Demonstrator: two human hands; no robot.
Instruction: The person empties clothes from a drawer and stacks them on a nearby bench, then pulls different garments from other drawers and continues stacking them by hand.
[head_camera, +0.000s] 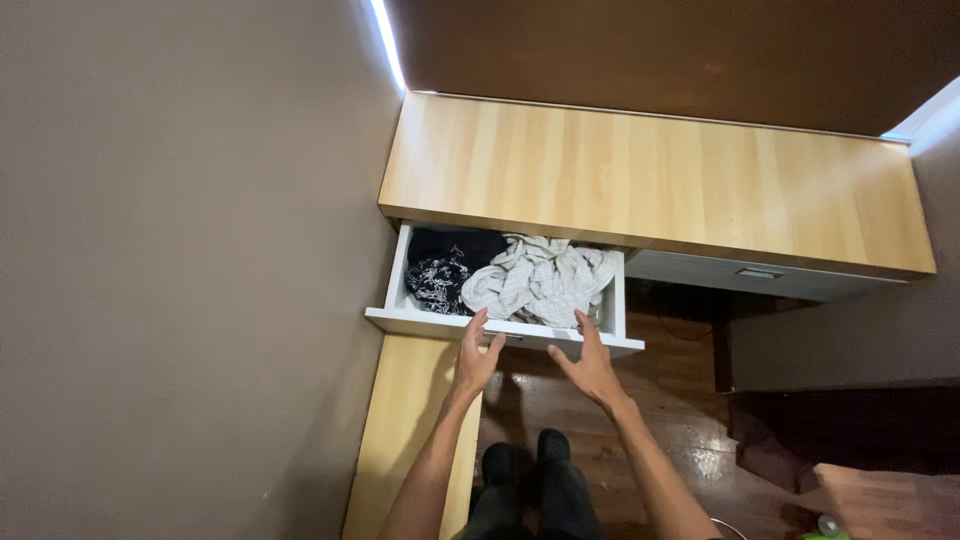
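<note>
White-fronted open wooden drawer (430, 322) just ahead of both hands' fingers, stuffed with pale crumpled cloth (540, 280). Left hand (476, 358) and right hand (590, 365) spread wide, empty. Probably light, rigid, free-sliding; best gripped along front edge.

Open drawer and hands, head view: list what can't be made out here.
- Back of the open drawer: hidden under the wooden desktop.
- What lies beneath the pale crumpled cloth and dark patterned cloth: covered.
- Drawer handle: masked by the left hand and right hand.
- Small green object: cut off by the bottom edge.
</note>
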